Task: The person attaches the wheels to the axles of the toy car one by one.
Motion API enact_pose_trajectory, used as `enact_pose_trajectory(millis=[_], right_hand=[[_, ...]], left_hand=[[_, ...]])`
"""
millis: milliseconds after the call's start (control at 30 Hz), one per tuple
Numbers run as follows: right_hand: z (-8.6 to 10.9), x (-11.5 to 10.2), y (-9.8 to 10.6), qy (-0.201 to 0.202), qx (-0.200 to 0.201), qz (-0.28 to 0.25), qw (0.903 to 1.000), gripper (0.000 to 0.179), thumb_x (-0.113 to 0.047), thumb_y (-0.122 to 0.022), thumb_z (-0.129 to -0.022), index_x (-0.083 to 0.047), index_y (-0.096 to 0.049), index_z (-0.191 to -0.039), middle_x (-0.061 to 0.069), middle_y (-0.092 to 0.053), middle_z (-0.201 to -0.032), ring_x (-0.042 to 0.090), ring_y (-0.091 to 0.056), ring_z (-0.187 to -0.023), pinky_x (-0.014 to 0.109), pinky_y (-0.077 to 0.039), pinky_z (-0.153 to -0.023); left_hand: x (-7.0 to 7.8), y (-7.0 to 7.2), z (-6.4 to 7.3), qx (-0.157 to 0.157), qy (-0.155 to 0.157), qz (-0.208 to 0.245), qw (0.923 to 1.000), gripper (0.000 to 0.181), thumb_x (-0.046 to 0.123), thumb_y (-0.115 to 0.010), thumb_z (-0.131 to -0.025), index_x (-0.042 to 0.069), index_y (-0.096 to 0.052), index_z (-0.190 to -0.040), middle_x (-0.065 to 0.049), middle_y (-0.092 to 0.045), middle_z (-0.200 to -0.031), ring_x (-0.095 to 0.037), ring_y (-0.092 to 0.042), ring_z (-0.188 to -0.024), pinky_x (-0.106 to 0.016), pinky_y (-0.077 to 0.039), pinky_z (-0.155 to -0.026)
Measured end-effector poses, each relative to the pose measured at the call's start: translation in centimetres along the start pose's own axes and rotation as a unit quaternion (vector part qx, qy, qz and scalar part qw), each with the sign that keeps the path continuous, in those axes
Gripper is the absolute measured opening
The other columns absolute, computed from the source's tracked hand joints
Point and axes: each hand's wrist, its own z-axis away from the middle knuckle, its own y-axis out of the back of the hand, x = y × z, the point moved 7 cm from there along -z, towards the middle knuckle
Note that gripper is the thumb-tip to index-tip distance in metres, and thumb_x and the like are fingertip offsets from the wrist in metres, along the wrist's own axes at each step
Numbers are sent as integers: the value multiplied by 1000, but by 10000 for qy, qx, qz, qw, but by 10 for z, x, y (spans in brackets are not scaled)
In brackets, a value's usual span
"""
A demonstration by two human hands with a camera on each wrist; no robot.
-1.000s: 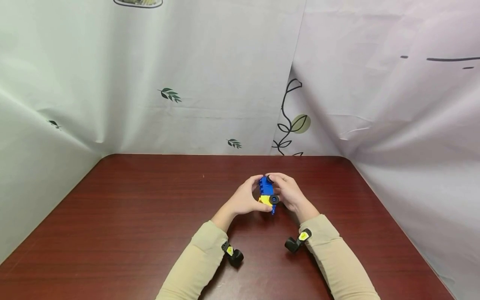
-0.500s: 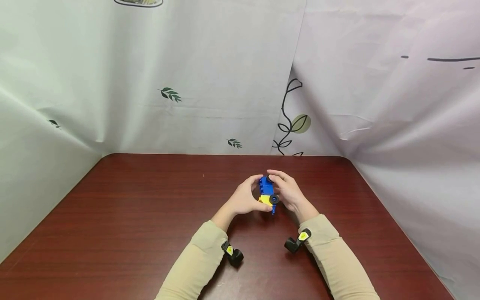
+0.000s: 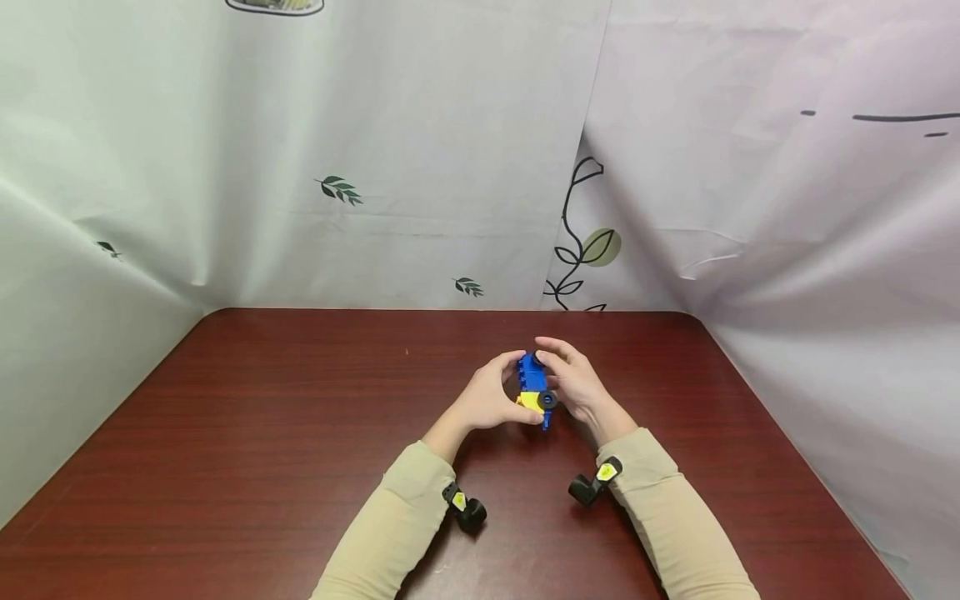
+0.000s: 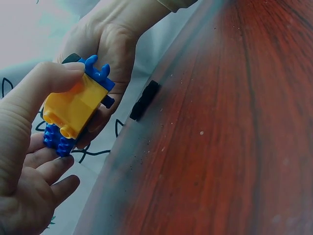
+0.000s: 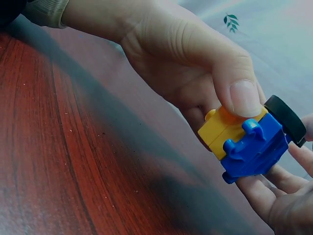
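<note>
Between both hands is a small toy car [image 3: 532,377] of blue and yellow plastic bricks, held above the table. The left hand [image 3: 483,402] grips it lengthwise, its thumb on the yellow brick [image 4: 73,110] and its fingers at the far blue end. On the car's right side the right hand [image 3: 581,388] has its thumb at the far black wheel [image 3: 537,358], while its forefinger stretches past it. Nearest the person are another black wheel [image 3: 547,400] and a blue piece with two hooks [image 5: 257,147]. Part of the right hand's grip is hidden behind the car.
The reddish-brown wooden table [image 3: 300,433] reaches back to a white cloth wall [image 3: 420,150] with printed leaves. Cloth also hangs along both sides. Each wrist carries a black camera. A small black bar [image 4: 145,100] shows by the table's edge in the left wrist view.
The right hand's fingers have lifted slightly away from the far wheel, its forefinger straightening outward. The left hand and the toy car have stayed almost still.
</note>
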Motion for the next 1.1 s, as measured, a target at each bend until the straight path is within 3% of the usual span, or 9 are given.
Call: enact_pose_trajectory(millis=[200,467,633,800,933,1100], right_hand=[[1,-1,0,19,47,60,10000,48,-23,-49,-98,-9,-37,-143,15,-48,-127,18,-59,-83,30,-53,-71],[0,1,2,96,378,198,9990,47,-19,-53,-96,-8,-39,-140,8,-58,-102,16,-58,-70,29,-53,-66],[-1,3,2,9,357,244,9991,51,-28,-53,-97,-19,-35,-143,17,-54,-126,26,-62,-91,41,-53,-85],[-1,3,1,-70,201,259,9994,54,-39,-47,-98,-18,-33,-146,15,-42,-141,36,-54,-112,52,-44,-100],[0,2,3,-179,201,318,9991,56,-46,-45,-98,-17,-36,-145,14,-44,-137,30,-56,-105,40,-52,-88],[0,4,5,-343,187,294,9988,57,-51,-46,-95,-15,-42,-140,16,-49,-133,19,-59,-90,28,-53,-72]], left_hand=[[0,0,0,26,-18,-101,9999,99,33,-87,-64,8,-35,-144,-12,-43,-145,-28,-46,-131,-39,-41,-105],[-2,-1,-1,-8,81,-14,10000,99,35,-86,-64,9,-35,-145,-12,-42,-146,-28,-46,-131,-39,-42,-105],[-2,2,-1,56,96,161,9998,99,33,-86,-65,9,-34,-145,-13,-42,-146,-29,-44,-133,-41,-40,-106],[-1,3,-1,62,58,221,9997,100,33,-85,-66,9,-31,-146,-12,-39,-148,-28,-41,-136,-41,-38,-108],[-1,3,-1,67,55,223,9997,100,33,-85,-66,11,-30,-146,-11,-37,-149,-27,-38,-137,-41,-37,-108],[0,4,-2,117,-39,249,9996,100,31,-86,-66,13,-28,-147,-10,-37,-149,-27,-36,-138,-43,-35,-110]])
